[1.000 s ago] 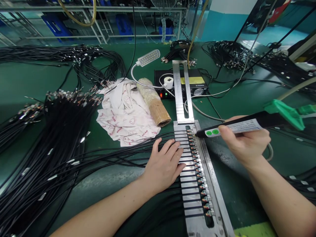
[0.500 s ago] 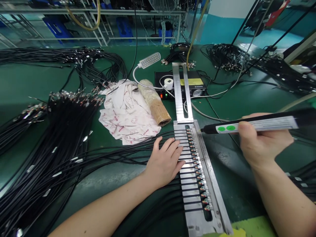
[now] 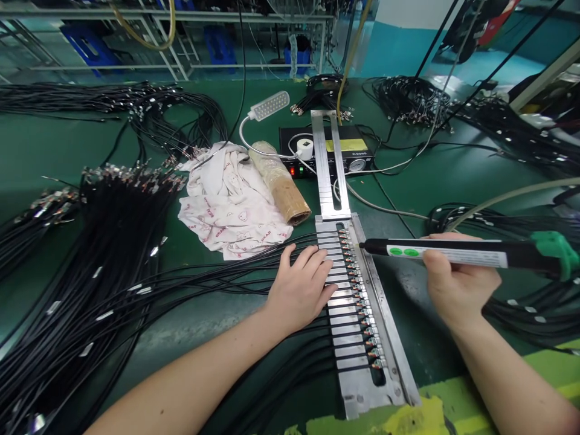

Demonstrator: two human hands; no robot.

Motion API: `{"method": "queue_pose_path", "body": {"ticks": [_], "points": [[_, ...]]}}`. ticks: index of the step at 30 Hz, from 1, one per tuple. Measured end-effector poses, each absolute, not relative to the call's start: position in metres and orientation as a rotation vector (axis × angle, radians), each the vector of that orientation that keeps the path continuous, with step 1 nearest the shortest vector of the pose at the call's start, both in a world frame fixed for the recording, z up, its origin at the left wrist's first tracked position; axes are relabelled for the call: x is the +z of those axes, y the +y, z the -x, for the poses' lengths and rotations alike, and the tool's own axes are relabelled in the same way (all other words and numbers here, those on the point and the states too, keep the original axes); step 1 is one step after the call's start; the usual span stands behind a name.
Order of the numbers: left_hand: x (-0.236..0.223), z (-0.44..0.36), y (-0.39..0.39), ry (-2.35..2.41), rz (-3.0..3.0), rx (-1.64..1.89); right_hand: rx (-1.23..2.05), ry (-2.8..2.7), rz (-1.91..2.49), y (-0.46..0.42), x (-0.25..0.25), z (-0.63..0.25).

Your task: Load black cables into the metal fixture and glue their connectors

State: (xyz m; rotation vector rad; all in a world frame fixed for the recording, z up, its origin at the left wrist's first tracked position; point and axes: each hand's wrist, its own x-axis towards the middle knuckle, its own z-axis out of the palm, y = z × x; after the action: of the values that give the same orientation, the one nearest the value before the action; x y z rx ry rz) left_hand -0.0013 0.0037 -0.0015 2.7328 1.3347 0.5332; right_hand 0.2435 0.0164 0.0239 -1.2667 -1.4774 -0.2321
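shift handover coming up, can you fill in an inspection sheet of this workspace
Surface: scuffed green table, yellow-green patches at the near edge
Job's things: slotted metal fixture with a row of cable ends; black pen-shaped tool
Clutter: printed cloth, brown tube, lamp
Grips: left grip spread over black cables at the fixture's edge; right grip around the tool, tip by the fixture, contact unclear
Cables: seated in the fixture's slots; loose bundles left, far and right
Surroundings: blue stools, white-framed benches

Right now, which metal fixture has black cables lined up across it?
The nearer fixture, at your left hand; the farther fixture carries no such row.
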Motion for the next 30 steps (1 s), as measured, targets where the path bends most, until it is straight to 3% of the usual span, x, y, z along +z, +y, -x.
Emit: {"method": "queue_pose_path", "body": {"ticks": [30], "points": [[-0.0003, 0.0018, 0.003, 1.333, -2.745, 0.529, -0.186, -1.529, 1.314, 0.0173, 0.0179, -0.2448]]}}
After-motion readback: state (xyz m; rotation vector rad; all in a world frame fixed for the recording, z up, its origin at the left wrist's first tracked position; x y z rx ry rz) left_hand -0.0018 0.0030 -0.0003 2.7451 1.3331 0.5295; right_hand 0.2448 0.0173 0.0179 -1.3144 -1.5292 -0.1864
